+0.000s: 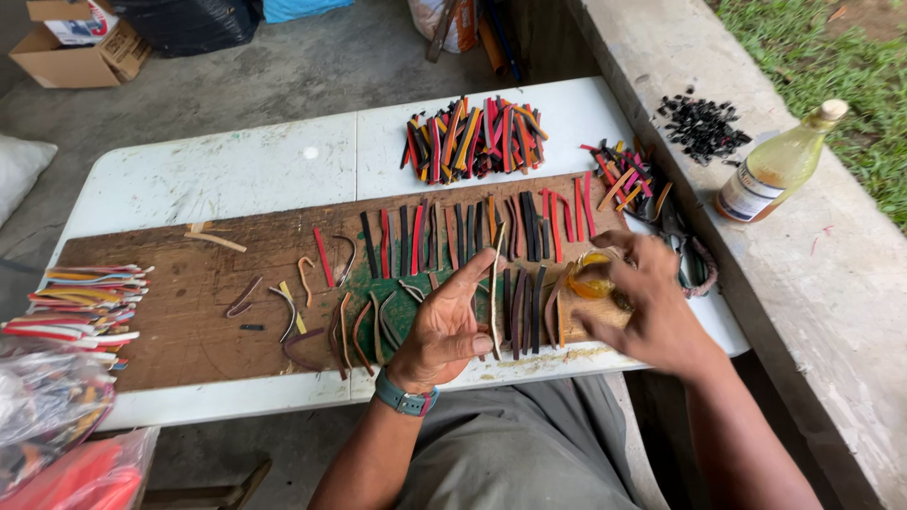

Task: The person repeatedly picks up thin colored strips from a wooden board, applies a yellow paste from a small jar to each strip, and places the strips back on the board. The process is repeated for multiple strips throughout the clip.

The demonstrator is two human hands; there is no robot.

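My left hand (pixel 446 326) is palm up over the brown board (pixel 189 321), pinching one thin pale strip (pixel 495 283) between thumb and forefinger; a grey watch is on that wrist. My right hand (pixel 652 302) reaches down at the board's right end, fingers around a small clear container of amber glue (pixel 590 279). Rows of black, red and brown strips (pixel 472 231) lie side by side on the board between and behind the hands. Curved loose strips (pixel 312 316) lie to the left of my left hand.
A heap of coloured strips (pixel 475 137) and a smaller heap (pixel 628 179) lie on the white table (pixel 236 170). A bottle of yellow liquid (pixel 775 165) and black bits (pixel 704 125) rest on the concrete ledge. Striped strips (pixel 80 302) and plastic bags (pixel 57 416) lie left.
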